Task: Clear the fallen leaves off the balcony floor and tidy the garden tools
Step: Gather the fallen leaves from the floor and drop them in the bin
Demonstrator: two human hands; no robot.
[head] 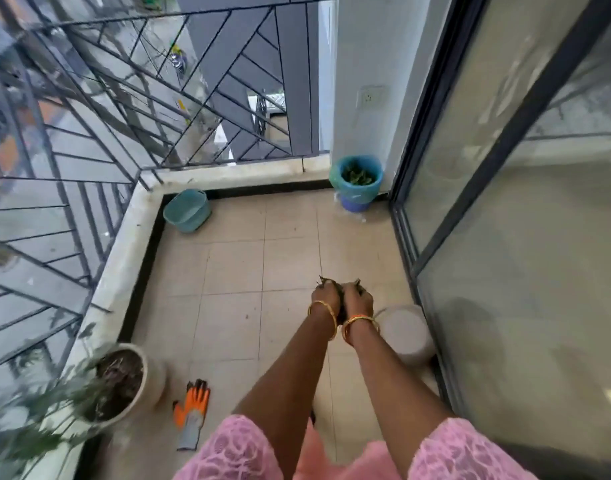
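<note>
My left hand point(326, 294) and my right hand point(357, 297) are held together in front of me, both cupped around a bunch of dark fallen leaves point(339, 289) whose tips stick out above the fingers. Far ahead in the corner stands a blue bin point(356, 183) lined with a green bag, with green leaves inside. An orange and grey garden glove point(191, 412) lies on the tiled floor point(234, 271) at the lower left, apart from both hands.
A teal basket point(188, 209) sits by the ledge at the back left. A white pot with a plant point(124, 382) stands at the left, an overturned white pot point(406, 336) at the right by the glass sliding door point(504, 202). A metal railing point(89, 133) borders the left side.
</note>
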